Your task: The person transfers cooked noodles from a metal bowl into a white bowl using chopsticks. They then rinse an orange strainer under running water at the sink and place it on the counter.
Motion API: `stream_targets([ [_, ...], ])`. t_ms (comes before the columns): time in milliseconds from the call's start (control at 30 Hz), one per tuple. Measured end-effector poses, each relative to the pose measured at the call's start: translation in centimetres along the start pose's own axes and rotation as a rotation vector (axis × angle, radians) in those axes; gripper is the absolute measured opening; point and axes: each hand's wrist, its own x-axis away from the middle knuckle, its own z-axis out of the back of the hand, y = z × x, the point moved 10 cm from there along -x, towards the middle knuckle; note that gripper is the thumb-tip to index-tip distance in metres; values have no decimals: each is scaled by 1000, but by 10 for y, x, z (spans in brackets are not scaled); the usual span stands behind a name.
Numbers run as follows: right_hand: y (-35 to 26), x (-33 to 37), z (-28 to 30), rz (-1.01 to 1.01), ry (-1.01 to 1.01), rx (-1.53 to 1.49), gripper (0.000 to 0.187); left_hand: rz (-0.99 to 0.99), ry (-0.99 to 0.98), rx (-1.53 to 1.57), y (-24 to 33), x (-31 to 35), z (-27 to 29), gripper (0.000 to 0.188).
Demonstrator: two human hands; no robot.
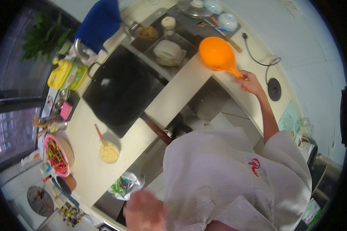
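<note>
My right hand [248,82] grips the handle of an orange plastic water scoop [214,53], held above the counter beside the sink [138,57]. Low in the view, my left hand [142,210] is smeared by motion, so its fingers do not show clearly. It is nearest to a silvery plastic bag [134,185] with green things inside. On the stove sits a black wok [121,92], its brown wooden handle [158,130] pointing toward me. A bowl of pale chopped bits [108,152], perhaps garlic, holds a spoon and stands left of the wok.
A pink basin of red and green peppers [57,156] is at the far left, below a yellow oil jug [67,74]. Stacked pale bowls [169,52] sit in the sink. A glass lid [196,8] lies behind it. A black cord [258,61] trails along the right counter.
</note>
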Motion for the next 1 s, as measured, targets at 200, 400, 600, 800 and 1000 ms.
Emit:
stream_targets([
  [200,-90,65,16,478,570,557,33,1426,550,-241,-221,347,115,35],
  [400,-37,121,-130,206,-153,242,25,1688,911,649,-286,600,17,58],
  [600,39,204,-224,-73,-594,241,28,1576,996,694,-250,595,49,60],
  [800,18,274,-199,15,-402,112,28,1743,850,626,-145,512,74,61],
  [1000,-85,261,-222,359,-431,575,22,1375,779,538,-120,523,75,54],
])
